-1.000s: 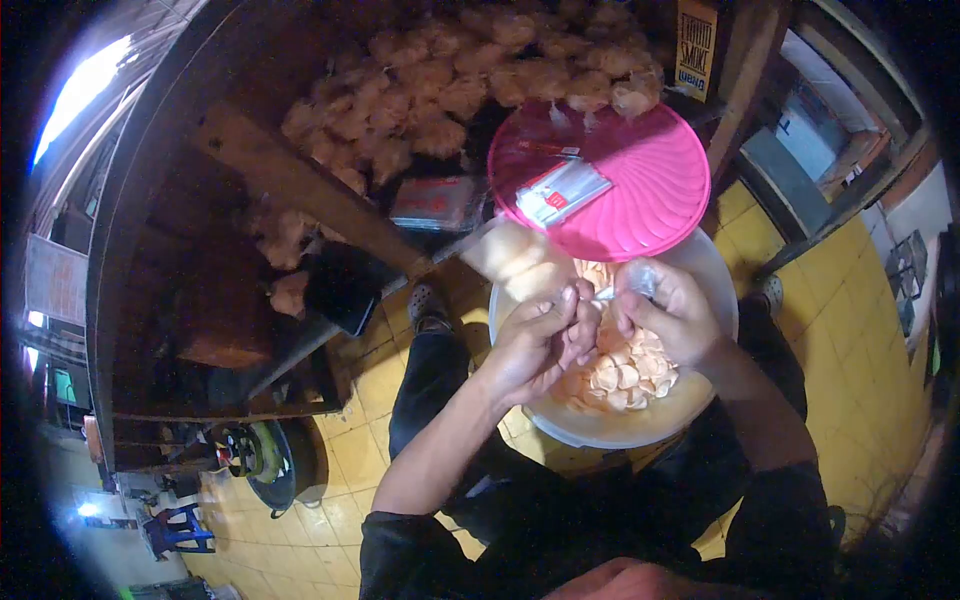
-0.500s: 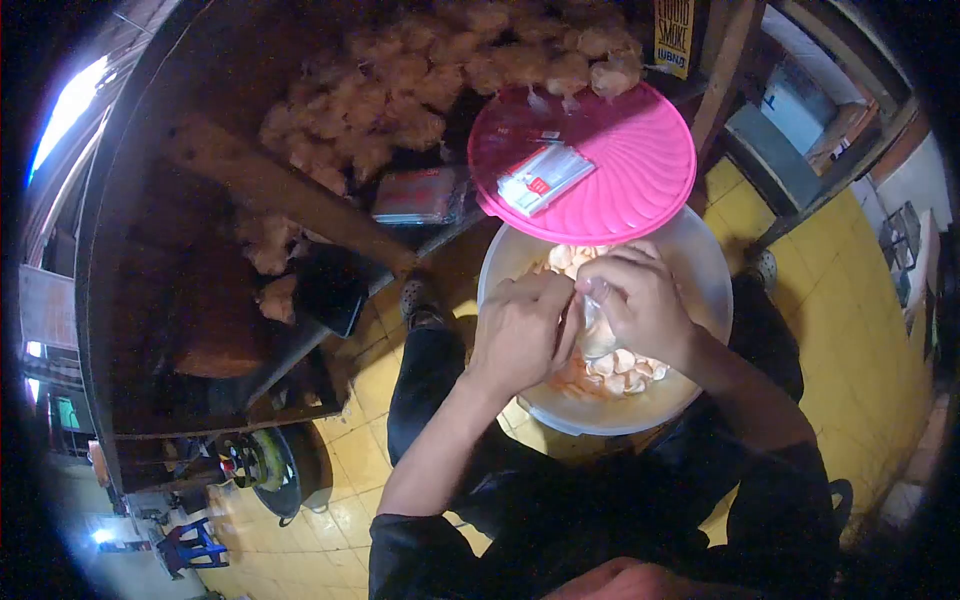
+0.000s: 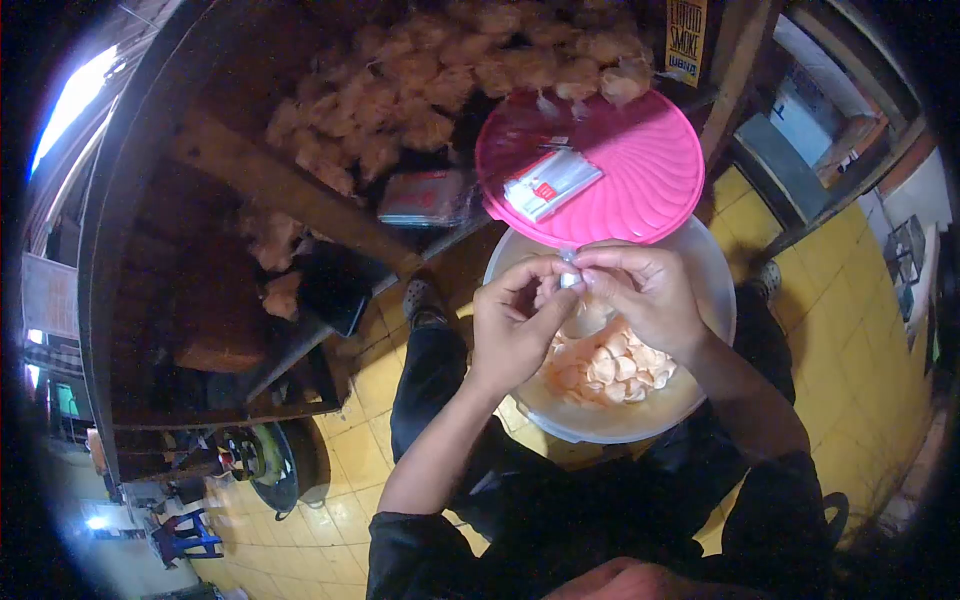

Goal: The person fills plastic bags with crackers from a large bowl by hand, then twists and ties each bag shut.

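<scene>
My left hand [image 3: 518,320] and my right hand [image 3: 645,295] meet over a wide translucent tub [image 3: 690,400]. Between their thumbs and fingertips they pinch the gathered neck of a small clear plastic bag [image 3: 590,320]. Its lower part hangs just under the fingers, and what it holds is hard to make out. Pale orange round chips [image 3: 615,370] lie in the tub below both hands. Beyond the fingertips, a pink lid [image 3: 640,190] rests at the tub's far rim with a pack of clear plastic bags [image 3: 553,183] on it.
Many filled clear bags [image 3: 430,85] are heaped on the dark wooden table [image 3: 240,165] ahead. Near its edge lie another pack of bags [image 3: 425,195] and a black phone [image 3: 335,300]. A yellow box [image 3: 685,40] stands at the back. A dark pan [image 3: 280,470] sits on the tiled floor.
My hands have drawn to the bag's neck, fingertips now pinching it with the neck's top showing above them. More chips in the tub are uncovered. The view has shifted slightly.
</scene>
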{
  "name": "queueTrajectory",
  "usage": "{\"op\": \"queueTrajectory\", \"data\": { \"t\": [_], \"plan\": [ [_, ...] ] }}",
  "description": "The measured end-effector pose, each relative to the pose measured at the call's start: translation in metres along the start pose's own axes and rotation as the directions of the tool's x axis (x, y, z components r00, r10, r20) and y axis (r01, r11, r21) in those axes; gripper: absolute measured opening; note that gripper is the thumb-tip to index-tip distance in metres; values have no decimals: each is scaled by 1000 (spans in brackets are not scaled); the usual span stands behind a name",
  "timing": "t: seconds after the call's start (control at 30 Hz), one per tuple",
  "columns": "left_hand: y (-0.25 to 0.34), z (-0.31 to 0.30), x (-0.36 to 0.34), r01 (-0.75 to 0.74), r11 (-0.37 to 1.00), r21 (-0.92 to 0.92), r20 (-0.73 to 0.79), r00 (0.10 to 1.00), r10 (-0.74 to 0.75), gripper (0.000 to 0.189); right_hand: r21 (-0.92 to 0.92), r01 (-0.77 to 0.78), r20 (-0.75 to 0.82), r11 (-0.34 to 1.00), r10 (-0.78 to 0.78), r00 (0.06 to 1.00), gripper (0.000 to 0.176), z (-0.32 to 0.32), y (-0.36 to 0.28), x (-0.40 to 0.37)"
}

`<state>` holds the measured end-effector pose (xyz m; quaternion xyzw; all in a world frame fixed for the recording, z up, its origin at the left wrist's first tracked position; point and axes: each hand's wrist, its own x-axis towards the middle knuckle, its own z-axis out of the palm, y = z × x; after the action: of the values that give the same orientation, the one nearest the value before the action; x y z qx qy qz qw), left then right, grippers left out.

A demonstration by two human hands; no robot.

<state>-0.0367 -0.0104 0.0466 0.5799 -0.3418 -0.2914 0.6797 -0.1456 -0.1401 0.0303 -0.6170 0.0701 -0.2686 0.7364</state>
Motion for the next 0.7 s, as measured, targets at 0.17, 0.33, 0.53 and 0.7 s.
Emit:
{"op": "queueTrajectory", "data": {
  "t": [0.17,0.33,0.53,0.7],
  "plan": [
    [1,-19,8,-72,906,417,89,995,38,11,-242,8,35,970,0,999,22,-4,-2,1],
    [-8,-22,9,-9,908,418,100,994,-36,14,-432,111,19,895,-114,993,21,2,3,3],
    [-1,-19,4,-168,862,478,143,983,112,10,-437,132,151,890,-72,986,20,-11,9,9],
    [10,-10,1,-354,775,524,249,934,257,15,-353,-16,145,935,72,987,10,-12,-5,6]
  ]
}}
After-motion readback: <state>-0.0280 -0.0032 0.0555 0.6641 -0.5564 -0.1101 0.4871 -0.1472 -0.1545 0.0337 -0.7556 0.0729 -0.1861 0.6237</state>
